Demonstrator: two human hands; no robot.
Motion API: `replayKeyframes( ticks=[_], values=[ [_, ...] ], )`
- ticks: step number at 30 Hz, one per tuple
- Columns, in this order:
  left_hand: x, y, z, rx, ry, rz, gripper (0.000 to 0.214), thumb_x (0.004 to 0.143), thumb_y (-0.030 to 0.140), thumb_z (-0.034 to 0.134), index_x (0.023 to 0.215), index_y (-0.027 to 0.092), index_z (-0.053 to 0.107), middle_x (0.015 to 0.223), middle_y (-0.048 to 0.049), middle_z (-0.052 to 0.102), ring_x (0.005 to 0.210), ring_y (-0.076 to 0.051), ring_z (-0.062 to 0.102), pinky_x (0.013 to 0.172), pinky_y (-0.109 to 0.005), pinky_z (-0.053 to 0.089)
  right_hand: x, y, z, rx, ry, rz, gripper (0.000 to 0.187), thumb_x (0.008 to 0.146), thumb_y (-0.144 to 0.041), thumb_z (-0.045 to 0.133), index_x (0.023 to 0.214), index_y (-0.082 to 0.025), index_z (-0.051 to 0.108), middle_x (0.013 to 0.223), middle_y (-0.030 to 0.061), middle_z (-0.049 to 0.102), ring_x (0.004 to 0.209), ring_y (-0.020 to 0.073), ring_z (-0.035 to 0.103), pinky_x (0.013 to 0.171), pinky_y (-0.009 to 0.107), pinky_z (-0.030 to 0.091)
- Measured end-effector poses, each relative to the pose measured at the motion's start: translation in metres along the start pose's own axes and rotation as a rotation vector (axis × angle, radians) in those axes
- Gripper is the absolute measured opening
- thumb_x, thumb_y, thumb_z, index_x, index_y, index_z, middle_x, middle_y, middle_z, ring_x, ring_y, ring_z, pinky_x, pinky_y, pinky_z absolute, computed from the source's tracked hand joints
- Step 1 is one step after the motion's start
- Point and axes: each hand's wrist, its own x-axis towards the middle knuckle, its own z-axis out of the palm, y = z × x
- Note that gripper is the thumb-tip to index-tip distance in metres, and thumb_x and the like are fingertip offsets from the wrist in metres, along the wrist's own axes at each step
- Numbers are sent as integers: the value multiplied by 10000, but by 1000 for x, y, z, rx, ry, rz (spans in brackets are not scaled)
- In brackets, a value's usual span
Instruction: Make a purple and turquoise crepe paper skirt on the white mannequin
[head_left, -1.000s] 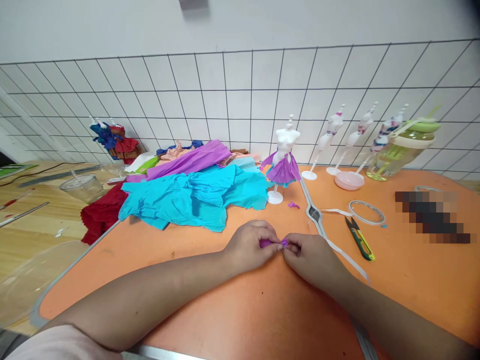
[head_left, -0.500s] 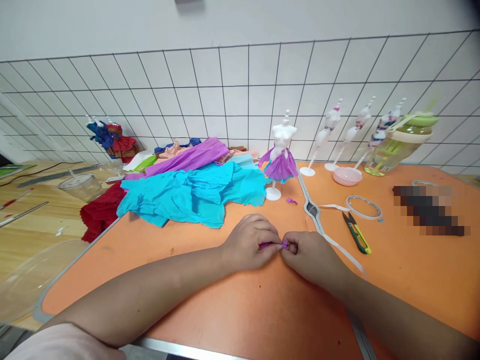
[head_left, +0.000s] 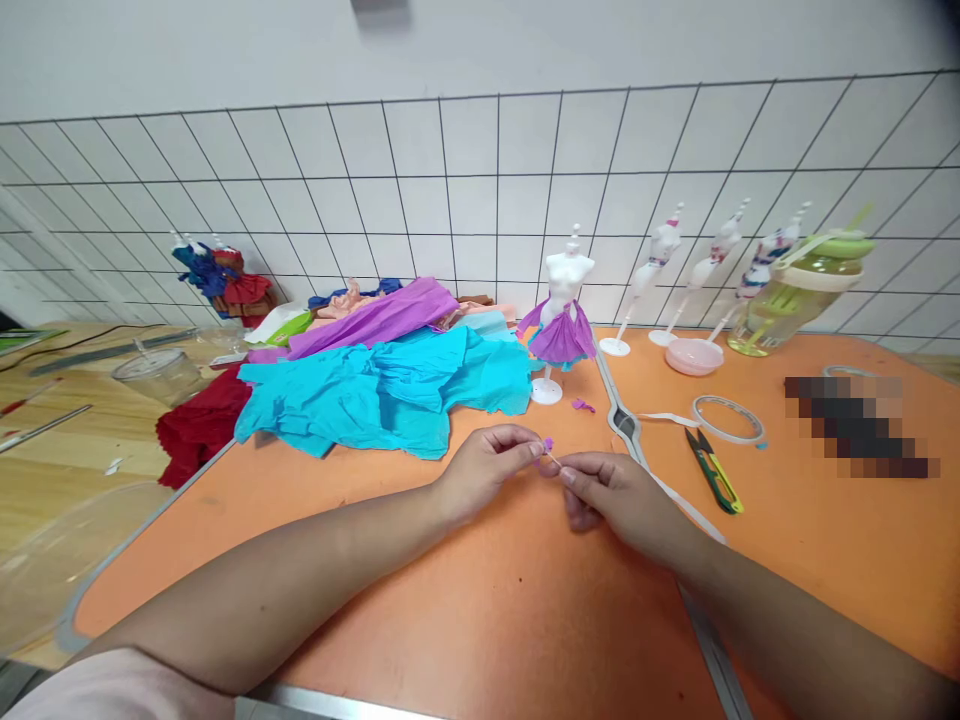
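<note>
My left hand [head_left: 491,465] is closed, thumb and forefinger pinching a small crumpled piece of purple crepe paper [head_left: 548,444] above the orange table. A thin pale strand [head_left: 553,459] runs from beside this piece to my right hand [head_left: 615,492], whose thumb and forefinger pinch its end. Beyond my hands stands a white mini dress form [head_left: 568,272] wearing a purple paper skirt [head_left: 562,335] with blue showing at its hem. A purple paper scrap [head_left: 583,406] lies in front of its base.
Turquoise crepe paper [head_left: 352,400] and purple sheets [head_left: 382,315] are heaped at the left. To the right lie thread snips [head_left: 714,472], a roll of tape [head_left: 727,418] and a pink bowl [head_left: 694,357]. More dress forms [head_left: 652,265] and a green-lidded bottle [head_left: 799,300] stand behind.
My hands have come slightly apart, and my left hand has lifted with the purple piece. The pale strand now shows between my fingers. My right hand's pinch has turned.
</note>
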Motion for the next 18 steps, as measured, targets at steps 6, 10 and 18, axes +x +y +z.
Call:
replayKeyframes(
  ticks=[6,10,18],
  values=[
    [2,1,-4,105,80,43,256,778,391,707,854,147,721,913,-57,701,879,-165,618,838,-285,459,7,4,-11,322,-33,72,421,741,-306,657,1154,-226,653,1149,101,652,913,195,641,677,301,552],
    [0,5,1,265,61,83,198,799,325,679,819,133,723,880,-65,697,848,-167,626,798,-272,475,8,5,-5,222,61,65,397,728,-449,743,1028,-200,669,900,57,671,759,144,624,598,246,527],
    [-2,2,4,297,38,91,198,800,333,670,809,137,704,869,-58,674,847,-165,619,800,-271,470,10,12,-1,237,113,59,345,658,-436,811,871,-209,663,787,-19,601,701,106,582,587,226,515]
  ],
)
